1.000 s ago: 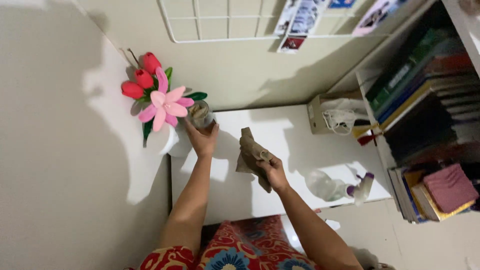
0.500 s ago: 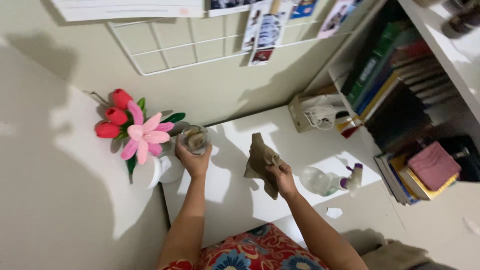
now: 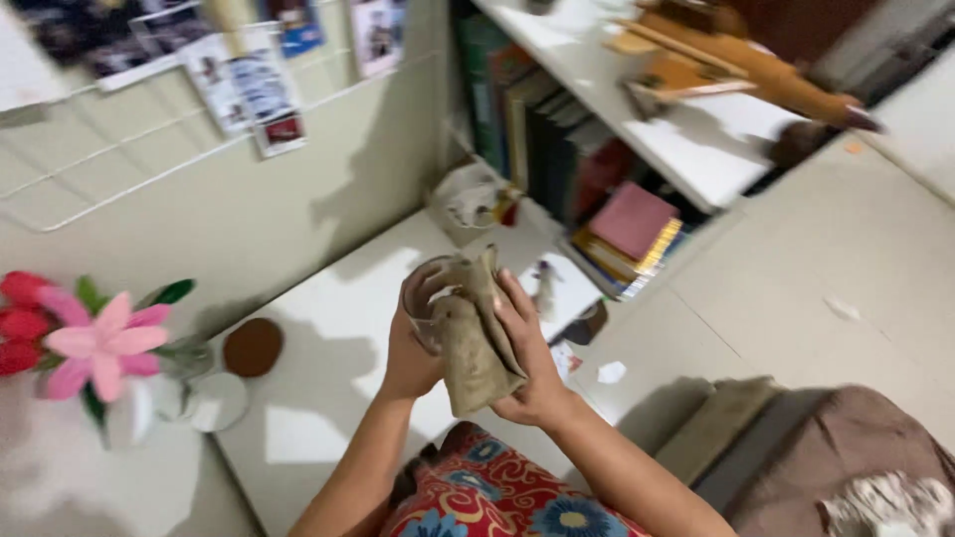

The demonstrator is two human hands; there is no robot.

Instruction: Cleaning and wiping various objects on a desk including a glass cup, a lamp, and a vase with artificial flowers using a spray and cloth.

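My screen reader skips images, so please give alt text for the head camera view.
The left hand holds a glass jar while the right hand presses a brown cloth against it, above a white desk. Pink and red flowers stand at left.

arms: bare, no sleeves | hands: bare | clothing: red fabric, blue-yellow floral print
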